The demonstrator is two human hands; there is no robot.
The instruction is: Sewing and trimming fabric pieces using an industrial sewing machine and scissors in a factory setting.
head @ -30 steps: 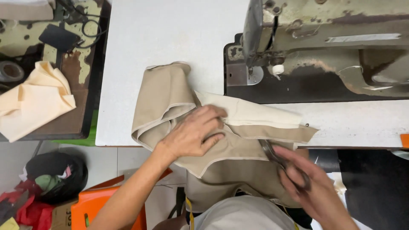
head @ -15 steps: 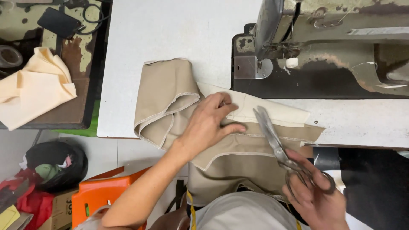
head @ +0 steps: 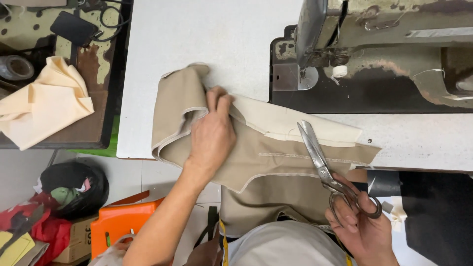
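Fabric, a tan sewn piece with pale stitched seams, lies folded over the near edge of the white table, part of it hanging toward the person's lap. The left hand lies flat on it, fingers pressed together and pointing away from the body, pinning the folded layers near a cream lining. The right hand holds metal scissors by the loops, fingers curled through them; the blades look shut or nearly so, though the angle makes that hard to tell, and the tips rest over the cloth close to a stitched seam.

A clean cut here would seem to call for the flat hand to keep the layers taut and unshifted, well apart from the blades, and for the lower blade to slide along the table rather than lift the cloth. Behind stands an old sewing machine; to the left, cream cloth lies on a worn side table.
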